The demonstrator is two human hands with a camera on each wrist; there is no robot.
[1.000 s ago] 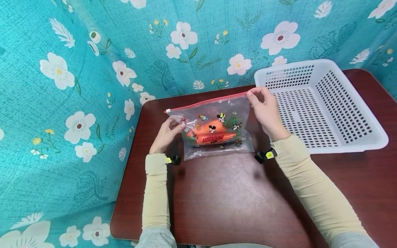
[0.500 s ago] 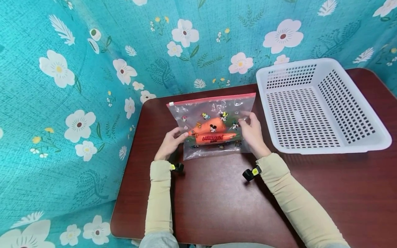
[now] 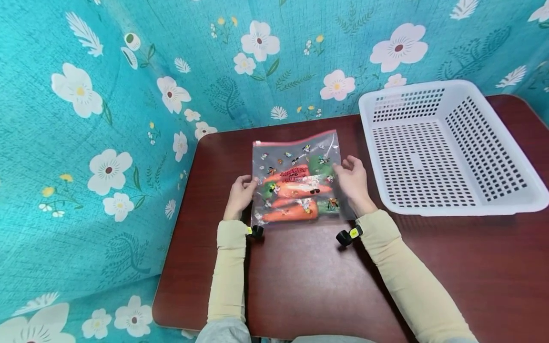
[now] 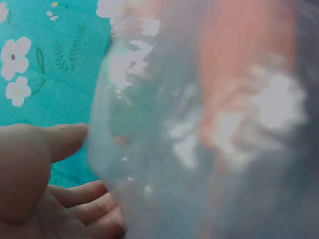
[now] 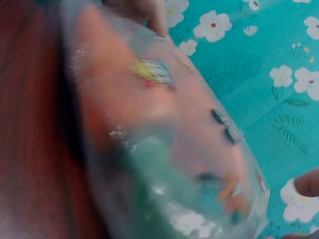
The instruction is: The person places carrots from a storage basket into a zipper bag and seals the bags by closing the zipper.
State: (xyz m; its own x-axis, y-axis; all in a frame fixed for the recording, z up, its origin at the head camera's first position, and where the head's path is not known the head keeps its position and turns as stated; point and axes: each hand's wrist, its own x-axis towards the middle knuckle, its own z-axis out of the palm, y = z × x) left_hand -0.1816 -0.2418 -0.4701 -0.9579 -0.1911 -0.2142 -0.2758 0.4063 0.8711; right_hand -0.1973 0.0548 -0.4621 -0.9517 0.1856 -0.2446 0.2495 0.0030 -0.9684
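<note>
A clear zip bag [image 3: 296, 151] with a red top strip and cartoon prints lies on the table, its zip side away from me. Inside are several orange carrots [image 3: 291, 212] with green tops, seen through the plastic. At the bag's left edge is my left hand [image 3: 241, 193]; in the left wrist view its thumb [image 4: 70, 142] and fingertips meet the plastic edge with a gap between them. My right hand [image 3: 352, 183] is beside the right edge, fingers loosely bent. The right wrist view shows a fingertip [image 5: 308, 183] apart from the bag.
A white perforated plastic basket [image 3: 429, 209] stands on the right of the dark red table [image 3: 300, 286]. A turquoise flowered cloth [image 3: 128, 143] hangs behind the table and along its left side.
My right hand let go of the zip's right corner and came down to the bag's right side. The bag has turned and flattened, and more carrots show. My left hand shifted slightly right.
</note>
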